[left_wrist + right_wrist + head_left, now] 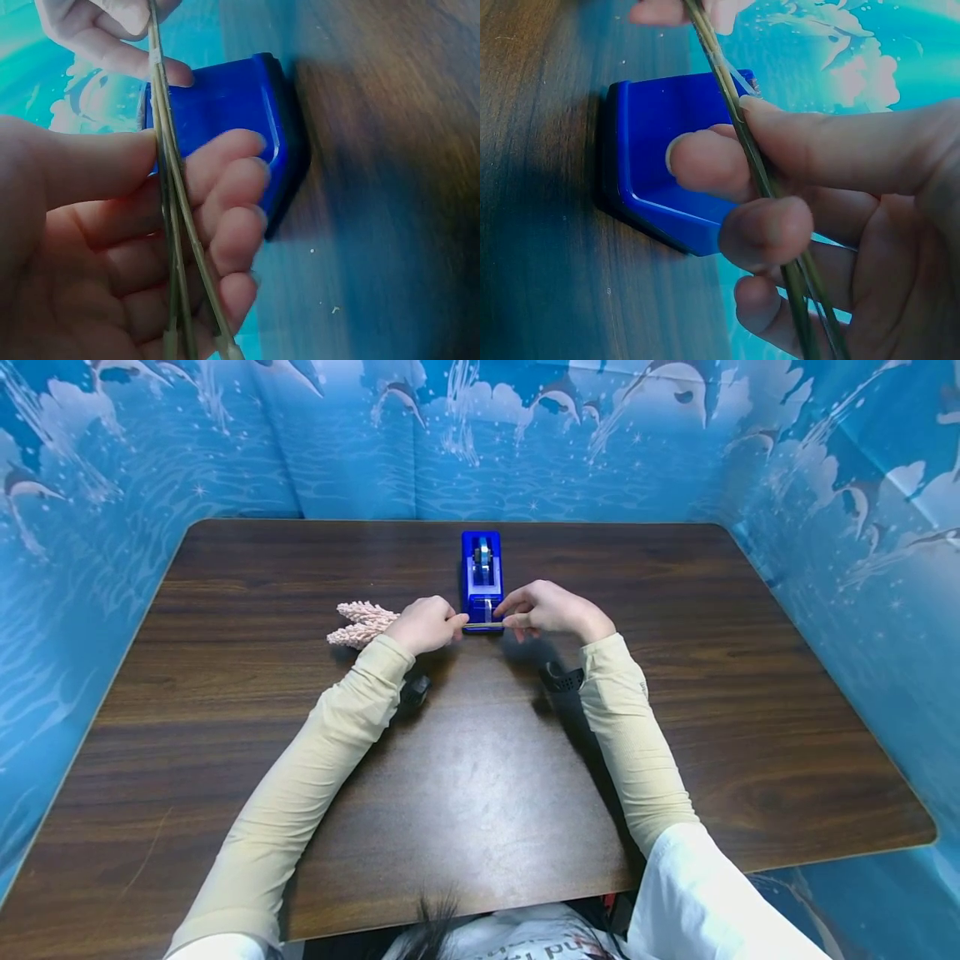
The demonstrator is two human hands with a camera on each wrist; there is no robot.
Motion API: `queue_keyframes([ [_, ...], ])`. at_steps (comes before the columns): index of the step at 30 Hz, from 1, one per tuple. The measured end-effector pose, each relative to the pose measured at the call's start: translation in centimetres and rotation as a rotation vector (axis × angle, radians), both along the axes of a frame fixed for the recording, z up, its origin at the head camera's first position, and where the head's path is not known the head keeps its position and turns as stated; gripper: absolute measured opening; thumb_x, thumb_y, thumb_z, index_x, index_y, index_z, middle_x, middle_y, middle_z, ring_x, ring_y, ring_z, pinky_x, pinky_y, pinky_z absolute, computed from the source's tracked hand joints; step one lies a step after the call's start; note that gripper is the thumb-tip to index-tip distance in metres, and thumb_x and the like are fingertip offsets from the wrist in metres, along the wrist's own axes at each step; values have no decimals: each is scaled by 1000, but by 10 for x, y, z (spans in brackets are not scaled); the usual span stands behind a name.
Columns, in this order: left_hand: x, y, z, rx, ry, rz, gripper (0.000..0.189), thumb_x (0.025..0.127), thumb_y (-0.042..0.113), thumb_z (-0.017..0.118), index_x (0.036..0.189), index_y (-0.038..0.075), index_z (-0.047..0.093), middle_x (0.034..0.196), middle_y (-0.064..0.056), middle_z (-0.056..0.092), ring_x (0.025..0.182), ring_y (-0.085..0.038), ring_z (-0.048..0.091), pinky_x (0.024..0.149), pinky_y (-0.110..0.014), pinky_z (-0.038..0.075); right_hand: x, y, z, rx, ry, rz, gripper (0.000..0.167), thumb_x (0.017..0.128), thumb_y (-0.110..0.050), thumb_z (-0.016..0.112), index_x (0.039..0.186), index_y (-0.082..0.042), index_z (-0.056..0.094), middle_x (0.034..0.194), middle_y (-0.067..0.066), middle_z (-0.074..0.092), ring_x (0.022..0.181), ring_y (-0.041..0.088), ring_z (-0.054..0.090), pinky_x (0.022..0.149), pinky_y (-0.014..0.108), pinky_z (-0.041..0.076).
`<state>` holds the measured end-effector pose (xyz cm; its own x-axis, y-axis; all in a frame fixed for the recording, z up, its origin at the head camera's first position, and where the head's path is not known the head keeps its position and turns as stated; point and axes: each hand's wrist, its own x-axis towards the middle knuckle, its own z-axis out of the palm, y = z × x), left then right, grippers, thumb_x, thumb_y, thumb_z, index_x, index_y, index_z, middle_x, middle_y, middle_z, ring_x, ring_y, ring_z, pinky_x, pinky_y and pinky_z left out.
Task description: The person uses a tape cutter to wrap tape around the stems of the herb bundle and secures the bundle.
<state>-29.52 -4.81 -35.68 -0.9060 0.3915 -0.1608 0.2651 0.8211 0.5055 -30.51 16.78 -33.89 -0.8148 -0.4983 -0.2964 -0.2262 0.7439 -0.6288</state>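
Observation:
My left hand (426,625) pinches a small bundle of thin green-brown stems (174,195) between thumb and curled fingers. Pale pink flower sprigs (363,625) stick out past that hand on the left. At the stems' other end, my right hand (551,610) holds them between thumb and fingers. A piece of clear tape (735,73) clings to the stems beside the right thumb. Directly behind the stems stands a blue tape dispenser (482,578), its roll showing at the top; the stems cross its front end in the head view.
Everything is over a dark wood-grain table (480,793). Black wrist cameras hang beneath both forearms, their shadows falling on the tabletop. A blue curtain with dolphins (480,460) surrounds the table's back and sides. Tiny pale crumbs (335,309) lie on the wood.

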Motion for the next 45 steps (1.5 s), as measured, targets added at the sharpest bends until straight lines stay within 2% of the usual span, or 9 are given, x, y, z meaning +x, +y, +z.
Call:
queue_keyframes([
  [7,0,0,-2,14,21,8,34,99,27,54,87,2,74,71,-4,66,71,-18,53,67,-28,39,4,1,-5,2,-12,-17,29,97,-13,57,124,-4,62,81,18,69,71,36,60,71,43,51],
  [11,1,0,-3,23,61,8,31,97,25,58,85,1,73,69,-3,61,69,-20,52,64,-29,38,5,1,-7,-3,-22,-23,30,97,-13,57,126,-5,61,85,19,71,75,42,62,75,47,52],
  [16,2,1,-4,52,113,10,25,94,22,62,86,1,73,80,-9,68,74,-23,57,69,-34,43,6,1,-8,3,-16,-23,28,96,-14,59,123,-8,63,85,16,73,76,39,66,76,44,53],
  [20,2,1,-3,72,157,9,20,91,20,65,87,2,72,89,-13,72,81,-27,61,78,-40,46,6,2,-7,43,45,12,29,93,-16,65,120,-9,64,85,11,75,76,32,70,77,35,52],
  [28,4,5,-2,54,205,30,16,90,19,66,86,4,69,87,-11,70,84,-27,63,80,-41,46,5,7,-6,48,124,98,28,99,-19,54,123,-8,65,90,15,75,77,29,72,79,38,54],
  [32,4,6,-2,43,212,39,16,90,20,66,86,5,68,86,-10,69,84,-27,63,79,-40,46,4,6,-6,39,129,89,27,98,-18,56,121,-8,66,89,14,75,77,28,72,80,37,54],
  [39,4,5,-2,39,244,41,15,90,20,66,86,6,68,85,-10,70,85,-29,64,81,-42,47,2,2,-3,46,81,25,27,97,-19,58,121,-10,66,88,13,75,77,29,71,65,29,50],
  [43,5,4,-1,48,288,37,13,88,18,67,85,5,68,85,-11,70,85,-31,65,81,-44,47,2,2,-2,53,97,40,27,97,-18,59,121,-9,66,88,14,75,77,29,71,69,30,52],
  [45,5,4,-1,59,302,36,12,87,16,68,84,5,67,84,-11,70,85,-31,65,81,-44,47,1,2,-2,55,122,60,24,96,-18,60,116,-7,69,86,14,75,76,30,71,73,32,53],
])
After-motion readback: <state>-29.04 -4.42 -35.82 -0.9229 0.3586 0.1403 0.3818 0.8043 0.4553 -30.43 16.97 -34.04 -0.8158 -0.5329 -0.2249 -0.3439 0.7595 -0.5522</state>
